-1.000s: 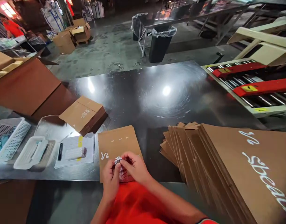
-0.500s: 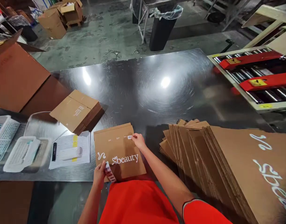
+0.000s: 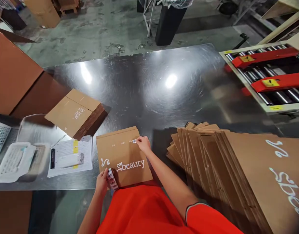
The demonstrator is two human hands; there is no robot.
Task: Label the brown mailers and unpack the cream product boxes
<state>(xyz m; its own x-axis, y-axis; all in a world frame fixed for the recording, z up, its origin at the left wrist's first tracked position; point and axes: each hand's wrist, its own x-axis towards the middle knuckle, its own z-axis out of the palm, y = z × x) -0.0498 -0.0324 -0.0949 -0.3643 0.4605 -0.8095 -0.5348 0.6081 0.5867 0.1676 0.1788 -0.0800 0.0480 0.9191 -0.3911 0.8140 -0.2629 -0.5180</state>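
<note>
A flat cardboard box (image 3: pixel 126 154) printed with "beauty" in white lies in front of me at the table's near edge. Between the fingers of my left hand (image 3: pixel 102 182) is a strip of barcode labels (image 3: pixel 112 179), hanging over the box's lower left part. My right hand (image 3: pixel 143 144) has its fingers pinched at a small barcode label (image 3: pixel 134 141) near the box's upper right edge. Whether that label is fully down on the cardboard I cannot tell.
Many flat cardboard boxes (image 3: pixel 222 169) lean in a fanned pile at right. A smaller stack of folded boxes (image 3: pixel 77 112) sits left, near papers (image 3: pixel 86 148) and white baskets (image 3: pixel 15 162). A roller conveyor (image 3: pixel 268 76) adjoins the metal table (image 3: pixel 173 97) at the far right.
The view has tilted down and shifted slightly. Both hands keep nearly the same places on the box, the right one still at the small label.
</note>
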